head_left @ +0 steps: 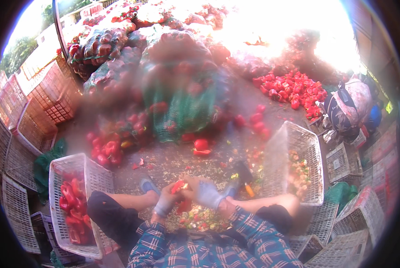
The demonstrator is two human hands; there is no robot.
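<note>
My left hand (pixel 165 200), in a pale glove, is closed around a red bell pepper (pixel 178 186) that looks cut open, with a whitish part at its right side. My right hand (pixel 207 193), in a bluish-white glove, meets it from the right. Its fingers are closed and blurred, and I cannot make out what is in them. Below both hands lies a heap of pepper cores and scraps (pixel 202 219), between my bent legs. A white crate (pixel 99 178) at my left holds red pepper pieces (pixel 72 196). Another white crate (pixel 313 147) at my right holds pale cores (pixel 298 172).
Green mesh sacks (pixel 182 107) full of red peppers stand ahead. Loose red peppers lie in a pile (pixel 293 89) at the far right and a smaller one (pixel 108 149) at the left. Stacked crates (pixel 35 120) line both sides. An orange-handled tool (pixel 249 190) lies beside my right foot.
</note>
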